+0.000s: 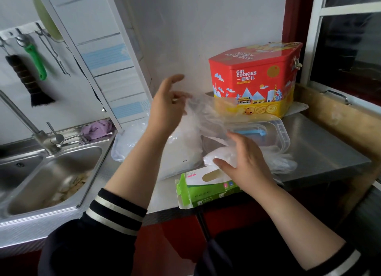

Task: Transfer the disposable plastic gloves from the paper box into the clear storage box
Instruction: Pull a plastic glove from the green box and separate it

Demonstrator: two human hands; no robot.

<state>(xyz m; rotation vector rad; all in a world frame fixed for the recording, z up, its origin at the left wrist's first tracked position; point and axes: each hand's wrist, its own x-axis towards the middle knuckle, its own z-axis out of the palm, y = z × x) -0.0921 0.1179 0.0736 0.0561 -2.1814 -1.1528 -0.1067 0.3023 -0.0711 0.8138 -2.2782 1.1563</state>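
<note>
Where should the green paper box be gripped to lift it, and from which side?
Grip the green paper box across its long side walls near the left end, coming from above. It lies flat at the counter's front edge with its window face up; the right hand covers its right end, and the open flap on the left would likely bend.

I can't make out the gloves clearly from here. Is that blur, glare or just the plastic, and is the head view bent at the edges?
Head view: left hand is motion-blurred; the gloves it pinches are see-through and smear into the pale wall; right hand is sharper; wide-angle bending tilts the tiled pillar and window frame; soft, even light, no hard glare.
</note>
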